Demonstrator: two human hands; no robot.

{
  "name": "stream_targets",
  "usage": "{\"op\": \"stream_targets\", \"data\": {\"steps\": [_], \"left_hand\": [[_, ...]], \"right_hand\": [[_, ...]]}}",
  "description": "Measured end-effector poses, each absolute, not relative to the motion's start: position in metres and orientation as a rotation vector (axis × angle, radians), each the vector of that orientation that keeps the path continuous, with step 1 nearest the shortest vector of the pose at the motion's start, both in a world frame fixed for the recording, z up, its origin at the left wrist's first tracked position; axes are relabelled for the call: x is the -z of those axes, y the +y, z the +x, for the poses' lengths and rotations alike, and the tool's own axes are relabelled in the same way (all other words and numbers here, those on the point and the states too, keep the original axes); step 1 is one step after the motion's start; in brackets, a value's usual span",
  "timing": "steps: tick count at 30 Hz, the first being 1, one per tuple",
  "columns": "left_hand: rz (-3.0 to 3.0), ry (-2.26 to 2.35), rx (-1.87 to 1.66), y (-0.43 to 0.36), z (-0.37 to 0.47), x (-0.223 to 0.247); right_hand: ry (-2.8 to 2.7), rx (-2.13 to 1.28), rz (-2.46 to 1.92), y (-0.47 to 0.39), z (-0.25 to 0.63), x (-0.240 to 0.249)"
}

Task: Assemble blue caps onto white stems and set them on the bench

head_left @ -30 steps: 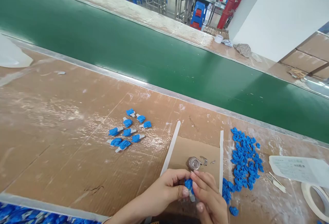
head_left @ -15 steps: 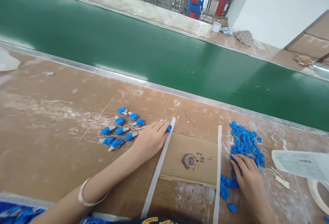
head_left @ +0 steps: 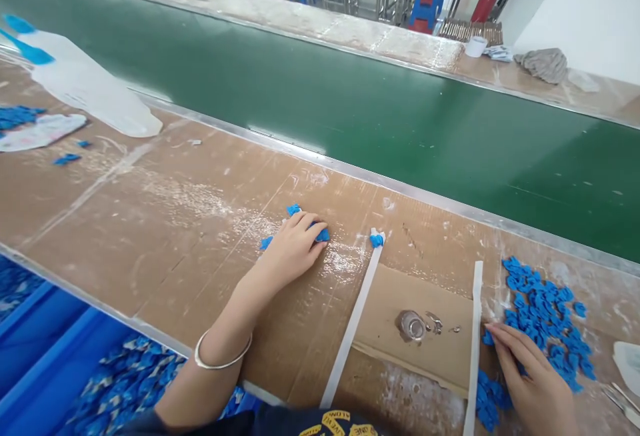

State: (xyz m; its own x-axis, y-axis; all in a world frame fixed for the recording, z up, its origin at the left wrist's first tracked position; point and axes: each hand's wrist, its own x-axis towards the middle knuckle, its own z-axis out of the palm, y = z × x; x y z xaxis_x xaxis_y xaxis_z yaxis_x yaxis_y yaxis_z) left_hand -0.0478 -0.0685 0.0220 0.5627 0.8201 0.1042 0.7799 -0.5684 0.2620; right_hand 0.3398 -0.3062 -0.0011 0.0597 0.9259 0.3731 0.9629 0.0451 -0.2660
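My left hand [head_left: 293,249], with a silver bangle on its wrist, is curled over blue pieces on the brown table; a blue bundle [head_left: 320,232] shows at its fingertips. One more blue bundle [head_left: 377,239] lies at the top end of the left white strip [head_left: 353,329]. Beside the right white strip [head_left: 475,329], my right hand [head_left: 530,369] pinches a small blue piece [head_left: 488,337]. A heap of blue pieces [head_left: 543,303] spreads beyond that hand. Between the strips, a small round container [head_left: 412,326] stands on a cardboard sheet [head_left: 450,356].
A green belt [head_left: 320,103] runs behind the table. Blue bins [head_left: 55,349] with blue bundles are at the lower left. A white sheet-like item [head_left: 95,86] lies at the upper left. Metal tweezers [head_left: 623,403] rest at the lower right.
The view has shifted left. My left hand has left the strip, where a blue bundle now lies, and covers the blue bundles; fewer show. My right hand has moved from the heap toward the right strip.
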Motion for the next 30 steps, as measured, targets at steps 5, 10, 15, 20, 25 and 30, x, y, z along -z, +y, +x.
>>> {"op": "stream_targets", "data": {"steps": [5, 10, 15, 20, 25, 30], "left_hand": [[2.632, 1.270, -0.327, -0.065, -0.052, -0.022], [2.676, 1.249, -0.359, -0.065, -0.050, -0.015], [2.641, 1.271, -0.474, -0.082, -0.052, -0.015], [2.429, 1.406, -0.784, -0.122, -0.041, -0.021], [1.905, 1.077, -0.722, -0.161, -0.005, -0.031], [1.395, 0.904, -0.656, -0.186, 0.026, -0.030]], "right_hand": [[-2.027, 0.168, -1.798, -0.312, 0.339, 0.004], [-2.175, 0.036, -1.775, -0.319, 0.338, -0.001], [-2.214, 0.027, -1.777, -0.322, 0.330, -0.009], [-2.118, 0.092, -1.858, -0.327, 0.326, -0.014], [-2.241, 0.164, -1.824, -0.336, 0.321, -0.008], [-2.297, 0.146, -1.793, -0.339, 0.320, -0.008]]}}
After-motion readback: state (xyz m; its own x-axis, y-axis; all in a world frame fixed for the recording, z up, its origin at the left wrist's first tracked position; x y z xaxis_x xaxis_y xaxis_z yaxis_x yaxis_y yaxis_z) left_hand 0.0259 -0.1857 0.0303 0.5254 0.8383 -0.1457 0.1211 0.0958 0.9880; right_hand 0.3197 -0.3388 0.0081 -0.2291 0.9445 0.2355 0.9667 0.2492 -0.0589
